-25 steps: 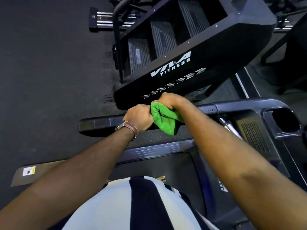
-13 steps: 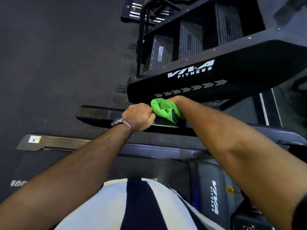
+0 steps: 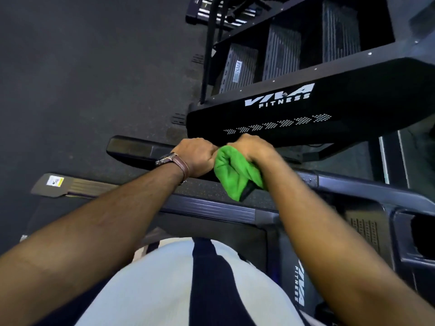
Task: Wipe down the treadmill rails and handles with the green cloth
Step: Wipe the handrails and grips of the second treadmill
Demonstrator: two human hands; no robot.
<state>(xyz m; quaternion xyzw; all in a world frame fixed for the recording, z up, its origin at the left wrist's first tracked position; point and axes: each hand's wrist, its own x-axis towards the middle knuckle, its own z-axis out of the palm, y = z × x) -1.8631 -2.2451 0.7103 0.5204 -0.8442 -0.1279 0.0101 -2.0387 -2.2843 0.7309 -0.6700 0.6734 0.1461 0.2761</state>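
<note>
On the black treadmill handrail (image 3: 131,149), both forearms stretched forward, nearly parallel. Fingers of left hand (image 3: 195,156) curled over the rail, knuckles up. Just beside it, right hand (image 3: 249,147) clenched around green cloth (image 3: 235,177), bunched against the same rail. White "VIVA FITNESS" on stair machine (image 3: 280,97) and treadmill base (image 3: 300,285); sticker (image 3: 54,180) unreadable.
</note>
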